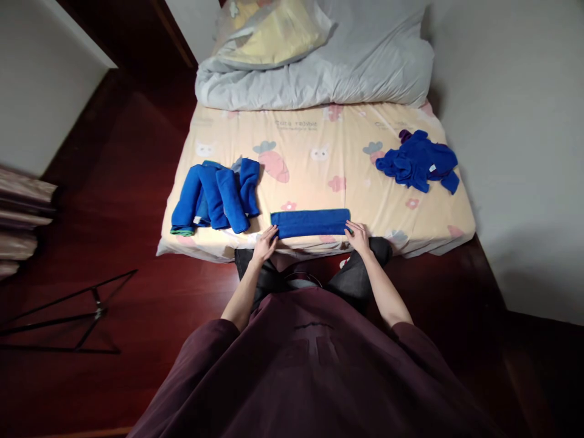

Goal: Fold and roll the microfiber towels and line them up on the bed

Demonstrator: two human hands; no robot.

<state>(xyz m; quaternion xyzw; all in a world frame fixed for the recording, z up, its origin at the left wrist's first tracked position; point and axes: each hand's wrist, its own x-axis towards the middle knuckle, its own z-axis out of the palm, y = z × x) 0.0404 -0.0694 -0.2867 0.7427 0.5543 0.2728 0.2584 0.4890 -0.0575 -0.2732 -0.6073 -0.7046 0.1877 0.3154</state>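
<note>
The left hand lay at the left end of a blue cloth, its fingertips on the near corner; whether they pinched the fabric or only pressed on it, I could not tell. The right hand had thumb and fingers closed on the near corner at the other end. Between them the cloth lay flat in a long, narrow strip, along the near edge of the bed, on a pale sheet printed with carrots, flowers and rabbit faces.

Just to the left of the cloth, long blue bundles lay side by side, partly overlapping, one showing a green edge. Well apart on the right, near the bed's far side, was a crumpled blue heap with a white tag and some purple in it.

Beyond these a grey quilt lay bunched across the bed, a yellow pillow on top. Dark trousers and a maroon top showed below the hands. On the reddish floor at left stood a black tripod, near a curtain.
</note>
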